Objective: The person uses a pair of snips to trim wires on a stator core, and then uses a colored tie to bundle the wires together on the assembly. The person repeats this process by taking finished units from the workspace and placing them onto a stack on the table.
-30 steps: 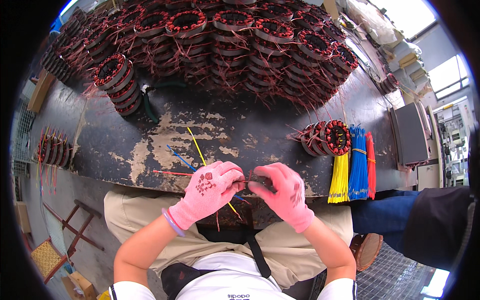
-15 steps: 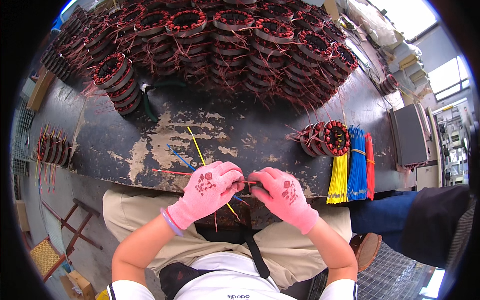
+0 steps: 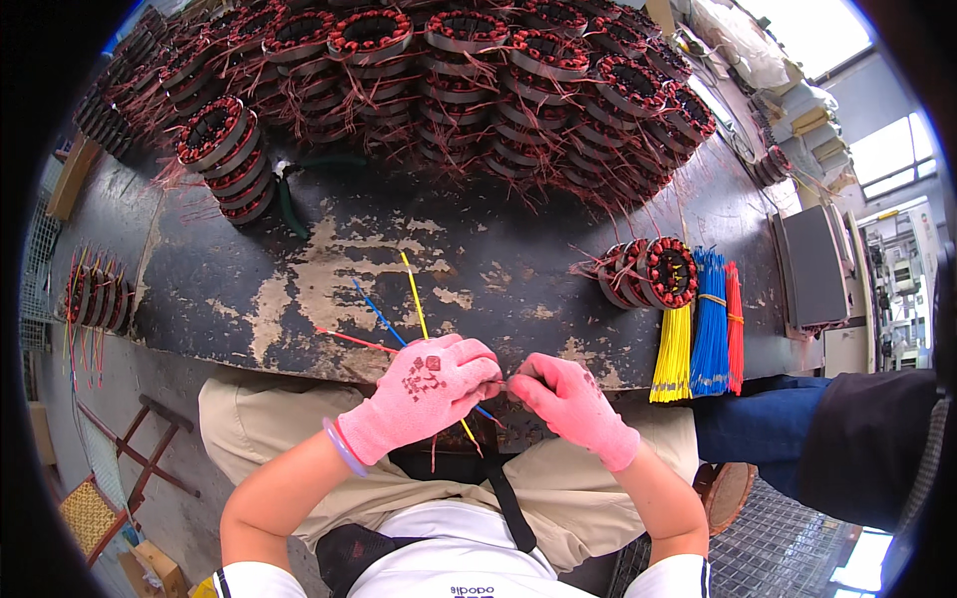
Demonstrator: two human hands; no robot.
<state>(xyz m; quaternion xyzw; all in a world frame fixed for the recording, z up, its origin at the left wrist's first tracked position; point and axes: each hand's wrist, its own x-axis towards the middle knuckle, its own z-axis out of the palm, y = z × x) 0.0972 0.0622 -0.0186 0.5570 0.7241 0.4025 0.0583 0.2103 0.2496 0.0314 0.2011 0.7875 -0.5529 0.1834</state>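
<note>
My left hand [image 3: 429, 391], in a pink glove, is closed over a yellow wire [image 3: 415, 294], a blue wire [image 3: 377, 311] and a red wire [image 3: 351, 339]. Their long ends fan out beyond it over the table, and short ends poke out below. Close beside it, my right hand [image 3: 570, 404], also gloved in pink, pinches with thumb and forefinger at a thin reddish wire end [image 3: 502, 385] between the two hands' fingertips. The gloves mostly hide that wire, and whatever lies under the hands is hard to make out.
Wound stator rings [image 3: 469, 100] are stacked along the far side. Shorter stacks stand at left [image 3: 221, 159] and right [image 3: 648, 274]. Green-handled pliers [image 3: 291, 211] lie left. Yellow [image 3: 672, 354], blue [image 3: 710, 329] and red [image 3: 736, 329] wire bundles hang over the right edge. Someone's dark-clothed leg [image 3: 768, 434] is alongside.
My right hand has turned and lowered slightly, its fingertips now pinched close to the left ones. The coloured wires have swung to the right with my left hand.
</note>
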